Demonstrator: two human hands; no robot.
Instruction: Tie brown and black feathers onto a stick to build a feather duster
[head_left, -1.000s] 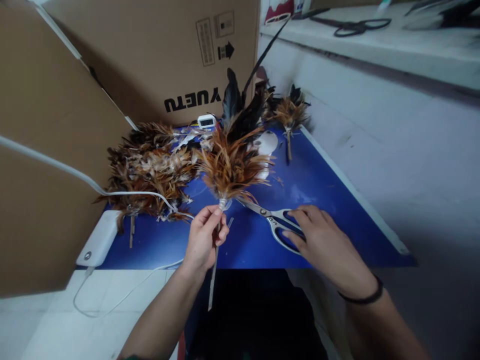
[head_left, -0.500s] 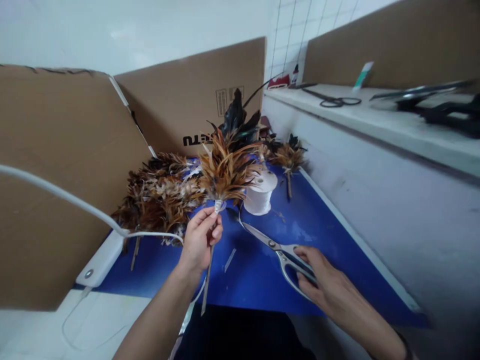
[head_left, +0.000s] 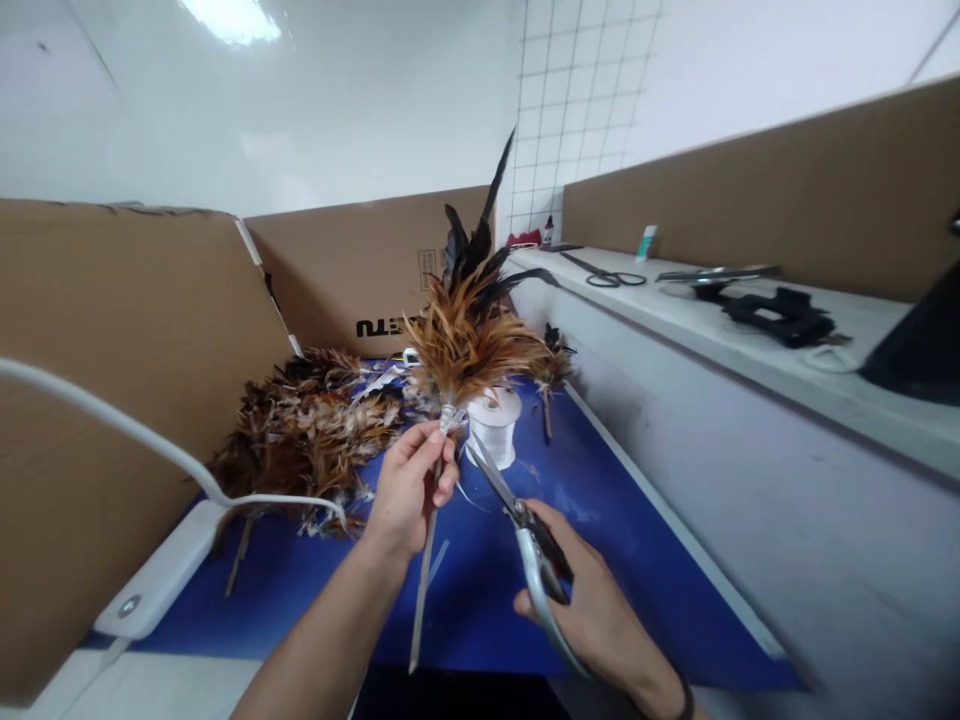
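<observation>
My left hand [head_left: 412, 485] pinches the white-wrapped neck of a feather duster [head_left: 472, 345], holding it upright with its thin stick [head_left: 424, 600] pointing down. Brown feathers fan out above the grip, with long black ones at the top. My right hand [head_left: 585, 590] is wrapped round the handles of metal scissors [head_left: 514, 505], whose blades point up and left toward the duster's neck, a little apart from it. Behind the blade tips stands a white spool of ribbon [head_left: 493, 430]. A strip of white tape or ribbon lies below on the blue mat [head_left: 480, 620].
Several feather bundles [head_left: 315, 430] are heaped at the left, another [head_left: 551, 365] at the back right. A white lamp base [head_left: 161, 570] with a curved arm stands front left. Cardboard panels [head_left: 120, 430] wall the left and back. Dark scissors [head_left: 611, 277] lie on the right ledge.
The scissors have turned more upright and moved left toward the duster's neck with my right hand. The camera view has tilted up, and the duster leans slightly differently in my left hand.
</observation>
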